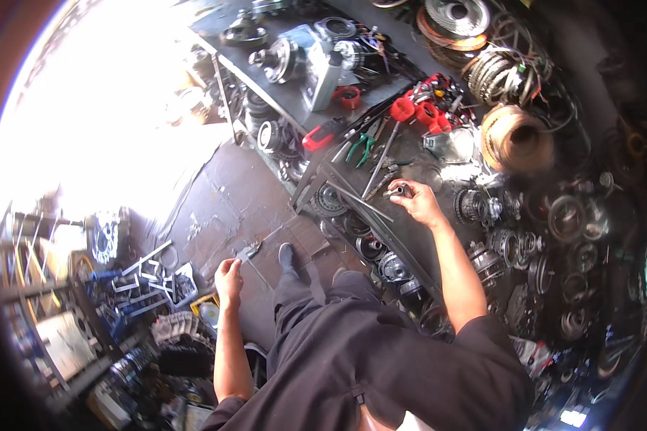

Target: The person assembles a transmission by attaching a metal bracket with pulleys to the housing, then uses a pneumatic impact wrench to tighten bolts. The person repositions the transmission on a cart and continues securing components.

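Over the edge of the workbench [438, 248], my right hand [423, 206] grips a small metal socket [401, 191], its round hollow end showing past the fingertips. My left hand [228, 279] hangs over the floor at my left side with its fingers curled and pressed together. Whether anything small is between them I cannot make out. Just beyond it, a flat grey scrap [249, 250] appears against the dark floor. Close to my right hand, green-handled pliers [361, 148] and a long metal bar [382, 159] lie on the bench.
Red-handled tools [425, 113] crowd the bench beyond. A grey bottle [325, 80] stands on the far table [295, 108]. Gears and rings [485, 208] cover the right side. A heap of metal parts [154, 284] lies at left. Bright light washes out the upper left.
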Demonstrator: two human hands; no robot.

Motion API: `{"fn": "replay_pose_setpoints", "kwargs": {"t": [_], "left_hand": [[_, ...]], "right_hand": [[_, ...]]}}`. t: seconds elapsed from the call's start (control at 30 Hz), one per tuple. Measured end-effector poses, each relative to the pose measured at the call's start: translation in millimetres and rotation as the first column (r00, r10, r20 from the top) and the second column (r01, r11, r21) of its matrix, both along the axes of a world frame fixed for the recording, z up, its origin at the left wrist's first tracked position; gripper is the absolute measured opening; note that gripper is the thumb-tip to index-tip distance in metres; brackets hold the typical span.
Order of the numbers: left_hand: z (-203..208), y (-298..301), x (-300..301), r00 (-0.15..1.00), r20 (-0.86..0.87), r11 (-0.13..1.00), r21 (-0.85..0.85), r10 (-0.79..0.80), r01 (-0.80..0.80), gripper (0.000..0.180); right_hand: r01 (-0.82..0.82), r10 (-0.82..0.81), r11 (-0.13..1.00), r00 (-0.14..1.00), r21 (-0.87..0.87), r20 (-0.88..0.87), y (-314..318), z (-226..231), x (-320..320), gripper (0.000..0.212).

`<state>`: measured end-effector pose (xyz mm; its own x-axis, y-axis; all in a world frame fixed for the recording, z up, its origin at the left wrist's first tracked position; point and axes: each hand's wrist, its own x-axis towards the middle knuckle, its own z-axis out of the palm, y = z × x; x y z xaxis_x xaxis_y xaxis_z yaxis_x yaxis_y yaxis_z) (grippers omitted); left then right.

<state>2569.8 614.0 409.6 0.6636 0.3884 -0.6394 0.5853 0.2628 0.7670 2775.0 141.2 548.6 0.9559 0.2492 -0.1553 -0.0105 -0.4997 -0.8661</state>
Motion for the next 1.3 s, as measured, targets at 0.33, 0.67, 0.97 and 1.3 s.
{"fn": "replay_pose_setpoints", "kwargs": {"t": [0.33,0.67,0.97,1.3], "left_hand": [[-4,0,77,0.982,-0.063,0.981,-0.095,-0.176,0.169,0.012],[-6,-16,91,0.94,-0.118,0.943,-0.143,-0.319,0.302,0.015],[81,-99,144,0.822,0.091,0.803,-0.18,-0.562,0.569,0.014],[188,-220,100,0.374,0.439,0.412,-0.01,-0.817,0.911,0.032]], "right_hand": [[0.377,-0.341,0.888,0.924,0.264,-0.173,25,27,-13,0.022],[0.635,-0.388,0.552,0.77,0.541,-0.507,26,30,-17,0.021],[0.568,-0.102,0.165,0.823,0.806,-0.559,69,43,-47,0.037],[0.551,-0.26,0.434,0.834,0.713,-0.486,72,72,-138,0.02]]}}
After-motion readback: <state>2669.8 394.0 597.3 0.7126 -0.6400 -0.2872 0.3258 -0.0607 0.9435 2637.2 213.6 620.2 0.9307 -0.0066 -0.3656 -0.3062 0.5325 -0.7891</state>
